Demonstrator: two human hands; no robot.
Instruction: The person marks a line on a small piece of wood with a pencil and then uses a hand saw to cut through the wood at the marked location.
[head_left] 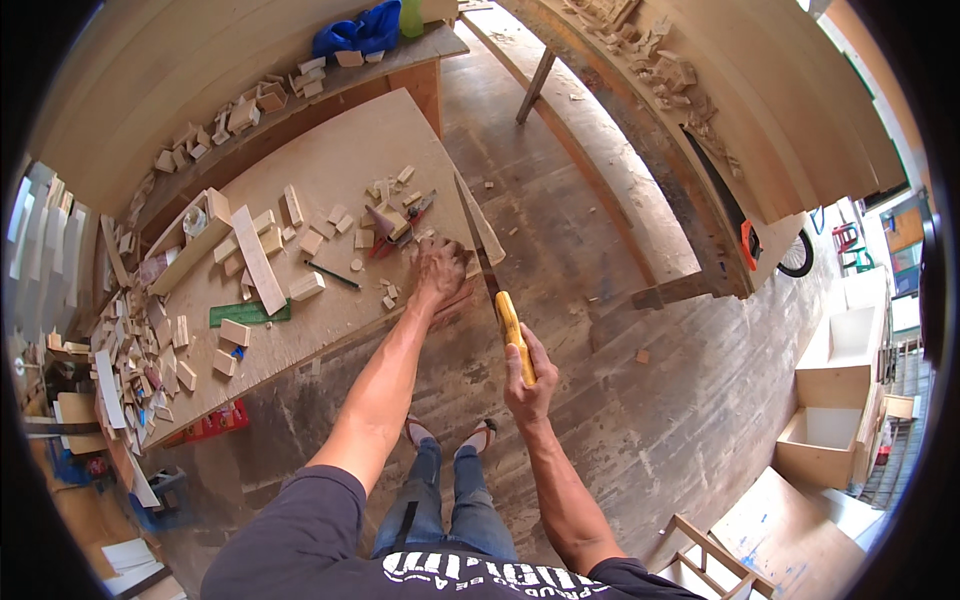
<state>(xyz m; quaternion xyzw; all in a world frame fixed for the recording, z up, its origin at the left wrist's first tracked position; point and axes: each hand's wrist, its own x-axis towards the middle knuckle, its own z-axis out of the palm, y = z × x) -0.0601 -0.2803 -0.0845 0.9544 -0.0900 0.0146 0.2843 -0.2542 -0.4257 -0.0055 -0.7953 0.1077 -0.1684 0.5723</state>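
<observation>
My right hand point(532, 378) is wrapped round the yellow handle point(508, 318) of a handsaw. Its long, narrow blade point(474, 222) points away from me and crosses the near right corner of the wooden worktable point(370, 130). Just left of the blade, my left hand point(443, 268) rests at the table edge with its fingers bent down; what lies under them is hidden. Reddish wood point(455, 303) shows below that hand. Beyond it lie a red-handled tool point(383, 240), a dark pencil point(333, 275) and several small wood offcuts point(312, 242).
A pale wooden strip point(258, 262) lies across other blocks, near a green flat piece point(250, 313). Offcuts crowd the table's left end. Another handsaw with an orange handle point(748, 245) hangs at the right bench. Wooden boxes point(825, 440) stand at right; a red crate point(215, 422) sits under the table.
</observation>
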